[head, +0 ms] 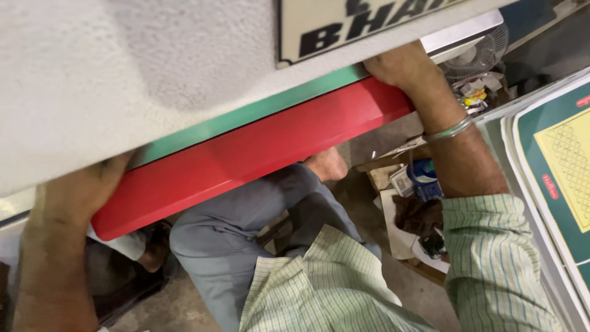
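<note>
A large flat board (123,74) with a pale textured face, a green stripe and a wide red edge band (258,150) fills the upper left, tilted across my lap. My left hand (80,190) grips its lower left end, fingers wrapped under the red edge. My right hand (399,64) holds the upper right end where the red band stops, with a metal bangle (447,130) on that wrist. I sit with grey trousers (246,227) and a bare foot (327,165) below the board.
Stacked green and yellow game boards (553,160) lean at the right edge. A small table fan (476,52) stands at the top right. A blue tin (425,178), paper sheets and a dark rag (418,215) lie on the floor beside my right arm.
</note>
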Action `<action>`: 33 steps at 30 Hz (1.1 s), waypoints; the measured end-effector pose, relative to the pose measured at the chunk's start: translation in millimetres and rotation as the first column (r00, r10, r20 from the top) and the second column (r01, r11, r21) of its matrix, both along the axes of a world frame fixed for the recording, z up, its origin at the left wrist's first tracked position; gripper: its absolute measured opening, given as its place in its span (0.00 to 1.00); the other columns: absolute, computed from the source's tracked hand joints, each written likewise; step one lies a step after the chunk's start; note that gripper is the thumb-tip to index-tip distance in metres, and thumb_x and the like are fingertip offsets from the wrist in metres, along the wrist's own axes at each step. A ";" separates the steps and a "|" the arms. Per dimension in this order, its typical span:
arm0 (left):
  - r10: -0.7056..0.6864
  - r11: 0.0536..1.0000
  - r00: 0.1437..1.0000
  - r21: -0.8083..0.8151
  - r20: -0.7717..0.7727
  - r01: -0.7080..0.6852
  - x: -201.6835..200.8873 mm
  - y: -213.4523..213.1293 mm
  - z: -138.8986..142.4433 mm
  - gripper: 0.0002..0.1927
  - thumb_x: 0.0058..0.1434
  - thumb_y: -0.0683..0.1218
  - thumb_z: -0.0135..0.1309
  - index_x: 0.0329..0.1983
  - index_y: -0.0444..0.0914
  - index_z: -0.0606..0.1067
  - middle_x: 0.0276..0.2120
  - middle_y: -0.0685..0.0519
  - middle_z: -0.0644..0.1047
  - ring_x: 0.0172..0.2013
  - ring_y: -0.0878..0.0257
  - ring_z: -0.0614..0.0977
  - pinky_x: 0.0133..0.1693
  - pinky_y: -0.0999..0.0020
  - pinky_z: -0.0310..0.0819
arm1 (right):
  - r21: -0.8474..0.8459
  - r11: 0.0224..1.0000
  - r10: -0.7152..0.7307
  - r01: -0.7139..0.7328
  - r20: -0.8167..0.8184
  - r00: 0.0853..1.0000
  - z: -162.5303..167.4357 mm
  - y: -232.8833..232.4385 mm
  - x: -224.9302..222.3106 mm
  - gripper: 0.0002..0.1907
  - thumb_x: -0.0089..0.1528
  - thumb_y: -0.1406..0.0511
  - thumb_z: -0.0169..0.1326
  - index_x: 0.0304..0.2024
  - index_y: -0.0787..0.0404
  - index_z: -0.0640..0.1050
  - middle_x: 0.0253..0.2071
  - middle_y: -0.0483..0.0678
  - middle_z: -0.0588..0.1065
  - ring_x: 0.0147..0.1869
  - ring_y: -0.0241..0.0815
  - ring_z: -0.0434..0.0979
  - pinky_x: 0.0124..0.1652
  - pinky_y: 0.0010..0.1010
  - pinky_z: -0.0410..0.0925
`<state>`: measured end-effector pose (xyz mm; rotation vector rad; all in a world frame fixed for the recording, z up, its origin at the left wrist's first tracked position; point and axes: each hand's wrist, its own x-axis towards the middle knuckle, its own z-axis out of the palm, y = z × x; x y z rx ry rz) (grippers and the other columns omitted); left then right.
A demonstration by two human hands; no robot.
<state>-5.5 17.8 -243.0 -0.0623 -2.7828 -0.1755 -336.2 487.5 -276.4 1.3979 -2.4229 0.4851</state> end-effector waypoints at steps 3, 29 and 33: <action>0.083 0.994 0.993 0.068 0.090 -0.089 -0.2 18.0 8.1 0.22 0.79 0.60 0.53 0.58 0.36 0.78 0.50 0.39 0.80 0.50 0.39 0.79 0.55 0.45 0.72 | 0.002 0.999 -0.039 0.039 -0.036 0.999 2.0 6.9 5.2 0.18 0.71 0.59 0.54 0.54 0.68 0.79 0.50 0.64 0.78 0.53 0.68 0.77 0.55 0.53 0.68; 0.234 0.873 0.913 0.485 -0.335 -0.046 177.7 126.9 -16.9 0.17 0.77 0.49 0.59 0.60 0.32 0.76 0.53 0.44 0.79 0.55 0.50 0.81 0.60 0.61 0.75 | -0.519 0.800 -0.222 0.302 0.211 0.952 -69.3 102.8 223.4 0.22 0.79 0.61 0.45 0.70 0.70 0.68 0.70 0.62 0.69 0.75 0.58 0.69 0.73 0.47 0.63; 0.399 0.626 0.874 0.779 -0.278 -0.038 208.4 178.4 -71.0 0.10 0.75 0.44 0.56 0.50 0.32 0.78 0.45 0.48 0.82 0.48 0.62 0.82 0.52 0.73 0.76 | -0.551 0.700 -0.159 0.454 0.500 0.852 -132.3 111.8 291.1 0.19 0.76 0.67 0.49 0.67 0.69 0.70 0.66 0.60 0.70 0.71 0.55 0.71 0.68 0.42 0.67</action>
